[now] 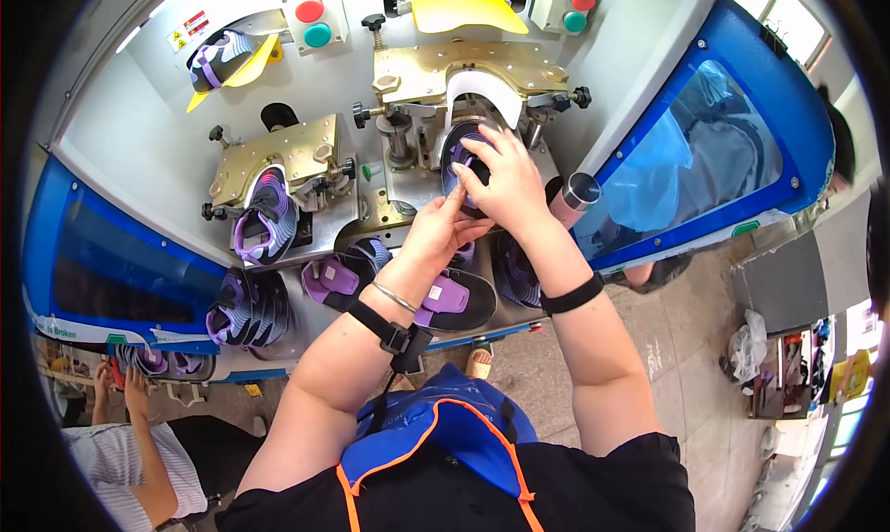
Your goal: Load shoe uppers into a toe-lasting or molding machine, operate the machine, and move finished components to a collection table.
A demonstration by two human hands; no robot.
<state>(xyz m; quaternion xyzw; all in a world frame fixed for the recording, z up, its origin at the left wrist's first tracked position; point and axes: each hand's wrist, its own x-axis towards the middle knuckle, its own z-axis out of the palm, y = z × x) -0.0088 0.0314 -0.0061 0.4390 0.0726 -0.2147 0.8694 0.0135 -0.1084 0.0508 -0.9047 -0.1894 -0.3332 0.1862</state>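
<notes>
While my right hand (508, 182), the nearer, spreads curved fingers over the dark shoe (453, 149) lying lengthwise up the frame's upper centre, my left hand (438, 226), grip unclear, sits just below.

Gold-toned metal, smooth, lightly glossy, on press plate (482, 67) | matt, cloth-like upper on held shoe (452, 147) | ribbed-looking cloth on striped shoe (276, 198) | smooth, plastic-like sheet for yellow flap (468, 15) | glossy plastic on red button (309, 10) | clear, reflective pane in door window (742, 161) | polished metal for bracelet (394, 297) | soft cloth for apron (394, 435)
</notes>
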